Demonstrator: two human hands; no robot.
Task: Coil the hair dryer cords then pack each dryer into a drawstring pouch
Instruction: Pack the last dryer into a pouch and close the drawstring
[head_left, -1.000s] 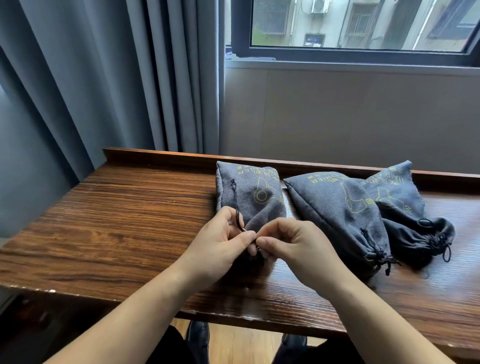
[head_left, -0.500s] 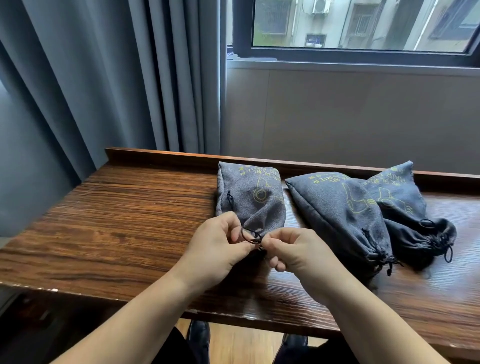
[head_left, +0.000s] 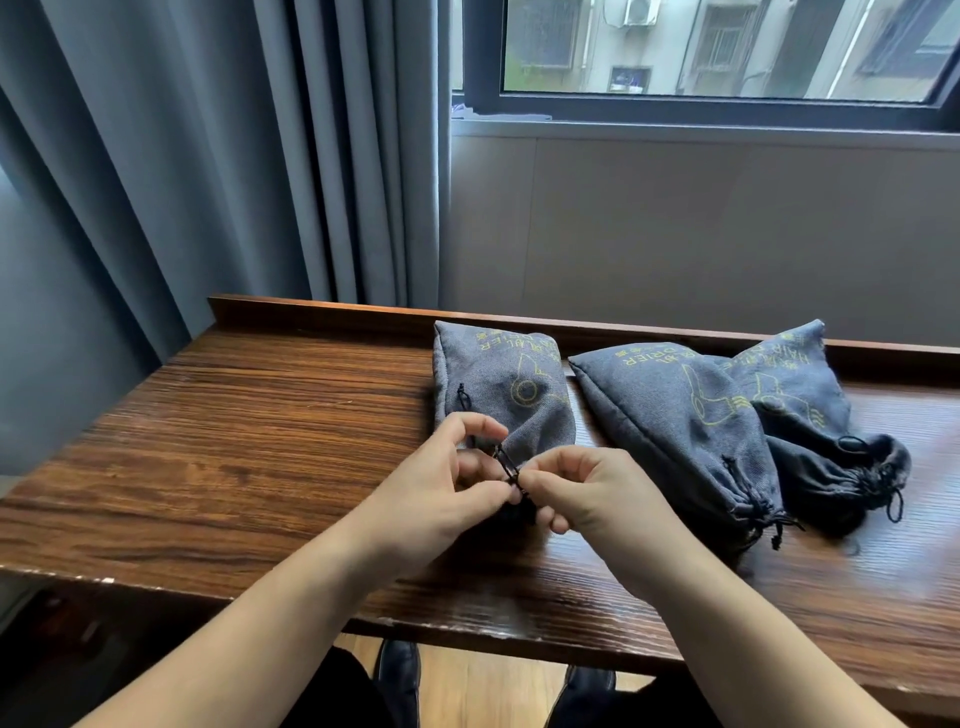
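Both hands are working the black drawstring (head_left: 506, 464) at the mouth of the left pouch (head_left: 511, 395), which is lying w/ its long axis running away from the person, closed bottom toward the back rail, mouth toward the hands. Left hand (head_left: 447, 483) is pinching the string w/ thumb & forefinger, other fingers curled loosely; right hand (head_left: 592, 493) is pinching the same string at its near end, fingers tucked in. Hands are nearly touching, about equally near the mouth, which is sitting directly under them and mostly hidden. Looks like a tie or cinch is under way, so the pull prob. needs to run sideways, apart.

To the right, two more pouches (head_left: 680, 415) are lying on the wooden table (head_left: 260, 441), overlapping, mouths already cinched, well apart from the hands. Nothing is standing in the way. Curtain (head_left: 208, 156) is hanging at back left.
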